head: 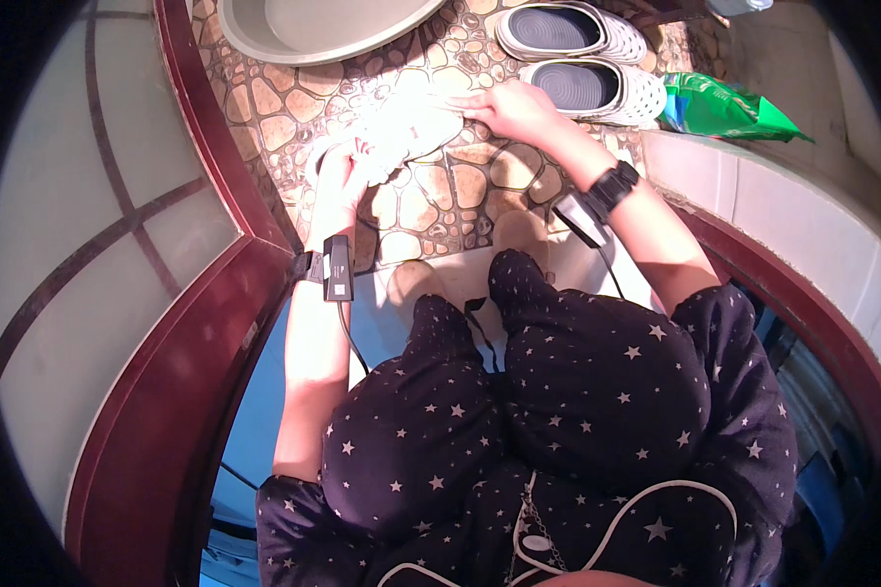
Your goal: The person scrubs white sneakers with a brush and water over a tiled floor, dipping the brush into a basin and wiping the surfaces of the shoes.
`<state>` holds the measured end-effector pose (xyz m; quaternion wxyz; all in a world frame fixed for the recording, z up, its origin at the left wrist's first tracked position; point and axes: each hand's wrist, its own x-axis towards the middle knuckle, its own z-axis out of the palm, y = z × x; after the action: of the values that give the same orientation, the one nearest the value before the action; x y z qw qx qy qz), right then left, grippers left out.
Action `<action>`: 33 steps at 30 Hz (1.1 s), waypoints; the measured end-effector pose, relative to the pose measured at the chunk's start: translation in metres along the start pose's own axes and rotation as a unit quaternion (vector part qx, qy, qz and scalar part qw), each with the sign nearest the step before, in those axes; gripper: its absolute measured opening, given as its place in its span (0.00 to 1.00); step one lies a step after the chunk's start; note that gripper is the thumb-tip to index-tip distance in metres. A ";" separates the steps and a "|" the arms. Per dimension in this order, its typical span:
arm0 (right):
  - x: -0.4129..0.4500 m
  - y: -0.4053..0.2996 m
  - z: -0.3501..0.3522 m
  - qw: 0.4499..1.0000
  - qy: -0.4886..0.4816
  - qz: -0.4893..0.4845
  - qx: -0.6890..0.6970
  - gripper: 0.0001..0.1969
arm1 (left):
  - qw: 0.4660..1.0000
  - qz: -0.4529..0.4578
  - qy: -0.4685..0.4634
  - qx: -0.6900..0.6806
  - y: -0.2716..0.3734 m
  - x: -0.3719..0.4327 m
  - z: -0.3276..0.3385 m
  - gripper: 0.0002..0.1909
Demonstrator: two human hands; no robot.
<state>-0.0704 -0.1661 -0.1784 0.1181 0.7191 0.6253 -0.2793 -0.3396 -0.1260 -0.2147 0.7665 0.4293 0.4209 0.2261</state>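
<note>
A white item that looks like a shoe [418,136] is on the pebble-patterned floor in front of me, washed out by strong light. At its near left end, my left hand [341,165] grips it with bent fingers. My right hand [514,110] reaches its far right end with fingers stretched out. Glare hides whether those fingertips pinch the item or only touch it. Both wrists carry strapped black devices with cables.
A grey basin [330,55] stands at the top. White clogs [595,92] sit beyond my right hand, beside a green plastic packet [727,106]. A dark red door frame [183,367] borders the left, and a pale tiled ledge [749,176] the right.
</note>
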 end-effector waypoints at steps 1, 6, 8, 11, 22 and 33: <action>-0.005 -0.007 -0.002 1.000 -0.011 -0.010 0.008 0.14 | 1.000 -0.004 -0.005 0.005 0.000 -0.004 -0.007 0.16; 0.026 -0.055 -0.002 0.993 0.015 -0.114 -0.002 0.15 | 0.998 0.017 -0.002 0.053 0.019 -0.028 -0.034 0.18; 0.029 -0.039 -0.002 0.996 0.016 -0.083 -0.014 0.15 | 0.991 0.060 0.048 0.108 0.012 -0.021 -0.023 0.17; 0.015 -0.027 -0.014 0.999 -0.010 -0.046 -0.021 0.14 | 0.983 0.092 0.044 0.153 -0.005 -0.005 -0.025 0.16; 0.017 -0.019 -0.007 1.000 -0.006 -0.024 0.008 0.14 | 0.994 0.080 0.066 0.026 -0.002 -0.009 -0.021 0.14; 0.028 -0.039 -0.013 0.999 -0.006 -0.038 0.034 0.12 | 0.989 0.067 0.044 0.126 0.026 -0.030 -0.032 0.19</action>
<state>-0.1032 -0.1290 -0.1764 0.0867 0.6966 0.6417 -0.3089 -0.3827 -0.1180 -0.1878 0.6697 0.5397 0.4497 0.2409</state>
